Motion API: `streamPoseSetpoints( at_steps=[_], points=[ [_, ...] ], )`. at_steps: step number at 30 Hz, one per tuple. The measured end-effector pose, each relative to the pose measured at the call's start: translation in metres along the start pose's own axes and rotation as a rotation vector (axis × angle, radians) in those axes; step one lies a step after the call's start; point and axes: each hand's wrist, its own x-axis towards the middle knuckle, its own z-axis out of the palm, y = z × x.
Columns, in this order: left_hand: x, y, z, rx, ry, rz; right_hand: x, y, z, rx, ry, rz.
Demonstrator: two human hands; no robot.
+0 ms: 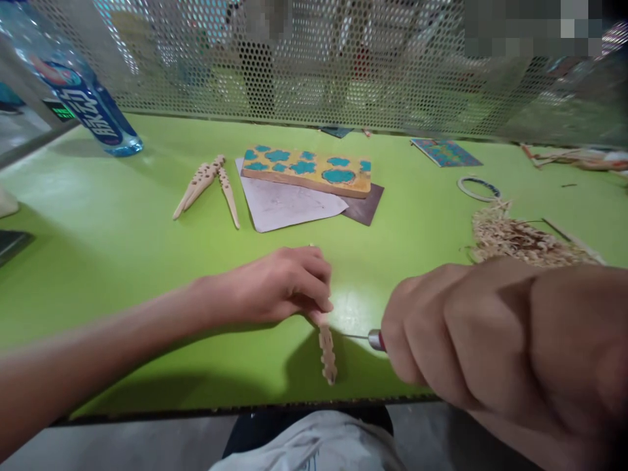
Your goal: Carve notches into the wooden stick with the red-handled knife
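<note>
Pale notched wooden stick (328, 353) sits pinched by our left hand (275, 288) at six o'clock, our right hand (471, 340) fisted round a steel-tipped carving tool (375, 339).

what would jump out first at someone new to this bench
The bright green tabletop catches the eye first, with a yellow board blotched in turquoise resting on a pale sheet at its far centre. Nearer, the right hand looms at lower right, gripping a small pointed tool beside a notched wooden piece held by the left hand.
</note>
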Motion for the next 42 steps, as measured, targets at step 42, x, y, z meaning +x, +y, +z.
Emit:
streamPoseSetpoints(
  at_steps=[42],
  points=[
    [0.002,0.004,0.002,-0.052,0.055,-0.045,0.012,0.018,0.006,0.102,0.058,0.058]
  ],
)
